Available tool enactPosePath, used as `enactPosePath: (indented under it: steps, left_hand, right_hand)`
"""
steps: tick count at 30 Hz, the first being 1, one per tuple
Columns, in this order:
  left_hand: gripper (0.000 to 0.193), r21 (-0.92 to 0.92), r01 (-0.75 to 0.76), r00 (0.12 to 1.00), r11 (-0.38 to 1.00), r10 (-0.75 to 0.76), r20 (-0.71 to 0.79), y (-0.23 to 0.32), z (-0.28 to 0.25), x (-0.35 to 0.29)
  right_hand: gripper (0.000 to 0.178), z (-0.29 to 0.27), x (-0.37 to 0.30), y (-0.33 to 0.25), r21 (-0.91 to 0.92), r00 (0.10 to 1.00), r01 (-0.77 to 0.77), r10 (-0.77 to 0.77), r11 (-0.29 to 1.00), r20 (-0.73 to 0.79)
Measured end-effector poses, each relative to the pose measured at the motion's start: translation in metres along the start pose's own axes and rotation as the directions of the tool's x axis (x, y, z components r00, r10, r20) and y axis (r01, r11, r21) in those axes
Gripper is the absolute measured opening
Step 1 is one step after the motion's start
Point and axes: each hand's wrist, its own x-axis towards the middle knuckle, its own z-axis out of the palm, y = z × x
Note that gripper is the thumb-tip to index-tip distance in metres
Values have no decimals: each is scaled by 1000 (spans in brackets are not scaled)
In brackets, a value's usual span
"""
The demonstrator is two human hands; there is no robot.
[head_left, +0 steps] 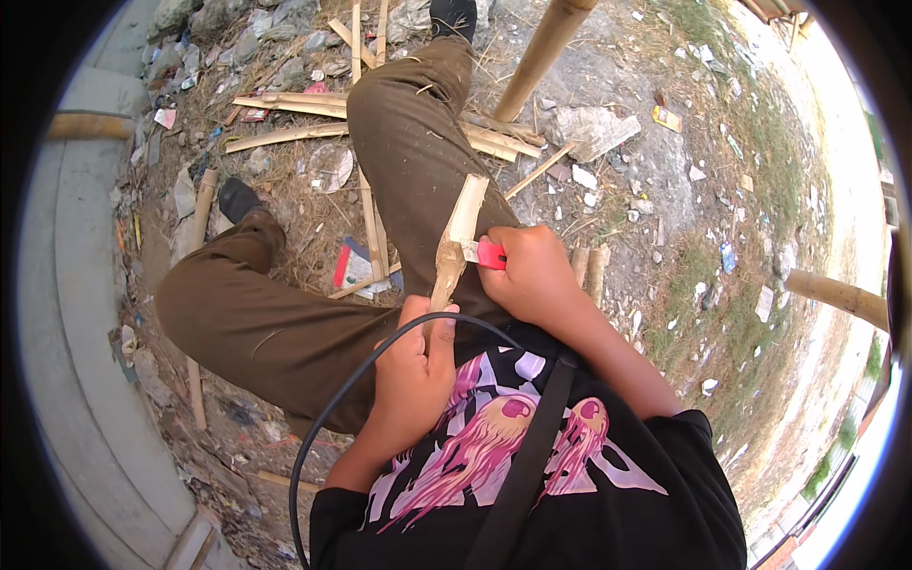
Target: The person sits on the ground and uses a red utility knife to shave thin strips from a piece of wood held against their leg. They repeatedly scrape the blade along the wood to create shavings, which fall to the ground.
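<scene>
Ground: bare earth (622, 90) with dry litter, patches of green grass (684, 313) to the right. Bamboo pole, thick, slanting (541, 62), top centre. Second bamboo pole (841, 299), right edge. Grey wall (81, 275), smooth, along the left side. Rocks (220, 19), grey, several, upper left. Slab (591, 133), flat, pale grey, rough. Packet (667, 118), yellow-orange, lying beyond the slab's right end. Wrapper (728, 256), blue, crumpled. Paper scrap (764, 304), white, near the second pole. Scrap (165, 118), pink, beside the wall.
</scene>
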Motion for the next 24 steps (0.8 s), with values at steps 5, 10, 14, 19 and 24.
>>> enactPosePath:
  steps: [5,10,14,19,24]
  left_hand:
    - [23,-36,-120,987,992,115,-111,-11,10,-3]
    - [19,1,-75,995,997,75,-68,-10,9,-6]
    - [21,3,-80,993,997,80,-86,-6,12,-12]
    - [21,1,-93,993,996,93,-76,-6,11,-15]
    - [24,-38,-78,996,996,76,-53,-6,6,-19]
  right_hand:
    - [18,7,-2,-4,24,998,-56,57,998,-30]
    - [20,13,-6,-5,35,992,-54,57,998,-111]
    - [18,11,-12,-7,91,986,-93,104,992,-132]
    - [19,8,-1,8,296,962,-240,267,925,-56]
    - [23,18,-7,7,223,961,-116,166,968,-222]
